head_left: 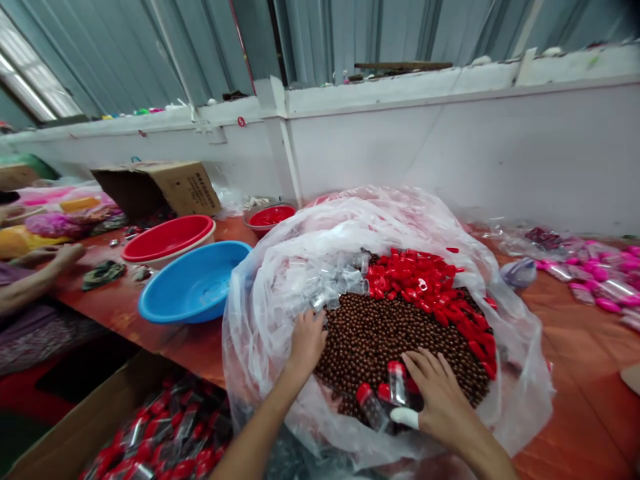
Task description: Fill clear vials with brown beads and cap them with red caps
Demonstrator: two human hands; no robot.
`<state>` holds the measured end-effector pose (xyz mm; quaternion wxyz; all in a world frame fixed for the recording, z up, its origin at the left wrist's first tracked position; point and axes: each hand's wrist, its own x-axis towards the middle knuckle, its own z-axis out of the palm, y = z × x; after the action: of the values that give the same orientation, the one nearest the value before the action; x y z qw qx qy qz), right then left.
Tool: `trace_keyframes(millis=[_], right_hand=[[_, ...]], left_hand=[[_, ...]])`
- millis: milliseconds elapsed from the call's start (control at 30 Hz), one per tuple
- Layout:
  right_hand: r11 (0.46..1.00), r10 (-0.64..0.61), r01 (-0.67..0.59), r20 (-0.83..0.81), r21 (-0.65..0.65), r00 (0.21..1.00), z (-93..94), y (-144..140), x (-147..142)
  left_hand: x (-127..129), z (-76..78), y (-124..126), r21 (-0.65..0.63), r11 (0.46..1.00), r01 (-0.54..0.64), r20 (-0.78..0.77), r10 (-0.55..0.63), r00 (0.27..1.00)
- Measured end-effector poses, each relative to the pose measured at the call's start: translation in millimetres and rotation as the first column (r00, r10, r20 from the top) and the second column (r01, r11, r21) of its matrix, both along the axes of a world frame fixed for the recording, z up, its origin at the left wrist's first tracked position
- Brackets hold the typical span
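A big clear plastic bag (260, 293) lies open on the table, holding brown beads (380, 333), red caps (425, 280) and clear empty tubes (330, 280). My left hand (306, 340) reaches into the bag at the edge of the clear tubes and the beads; its fingers are curled and I cannot see what they grip. My right hand (440, 393), with a white wrap on the thumb, rests on the beads and holds small red-capped tubes (385, 393) filled with beads.
A blue basin (193, 283), a red basin (167, 238) and a smaller red bowl (270, 217) stand left of the bag. A cardboard box (160, 427) of filled red-capped tubes sits below left. Another person's arm (35, 273) rests at far left. Pink items (600, 280) lie at right.
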<state>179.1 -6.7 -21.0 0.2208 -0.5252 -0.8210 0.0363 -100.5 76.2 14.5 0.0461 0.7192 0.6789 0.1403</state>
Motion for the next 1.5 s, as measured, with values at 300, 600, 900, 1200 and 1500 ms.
trace_keyframes(millis=[300, 600, 900, 1200, 1500], right_hand=[[0.997, -0.065, 0.068, -0.113, 0.031, 0.992, 12.1, 82, -8], [0.990, -0.129, 0.133, -0.083, 0.051, 0.988, 17.9, 159, -52], [0.962, -0.260, 0.257, -0.022, -0.088, 0.965, 22.0, 100, 3], [0.926, -0.344, 0.232, -0.416, -0.297, 0.842, 7.4, 38, 31], [0.805, -0.569, -0.158, -0.820, -0.572, 0.063, 7.9, 16, 10]], left_hand=[[-2, -6.1, 16, 0.033, 0.996, 0.079, -0.265, -0.068, 0.962], [-5, 6.0, 20, -0.052, 0.999, 0.007, -0.154, -0.014, 0.988], [5, -11.2, 6, -0.185, 0.961, 0.208, 0.655, -0.037, 0.755], [62, -41.1, 30, -0.283, 0.913, 0.292, 0.821, 0.073, 0.567], [109, -58.4, 38, -0.245, 0.947, 0.208, 0.907, 0.148, 0.394]])
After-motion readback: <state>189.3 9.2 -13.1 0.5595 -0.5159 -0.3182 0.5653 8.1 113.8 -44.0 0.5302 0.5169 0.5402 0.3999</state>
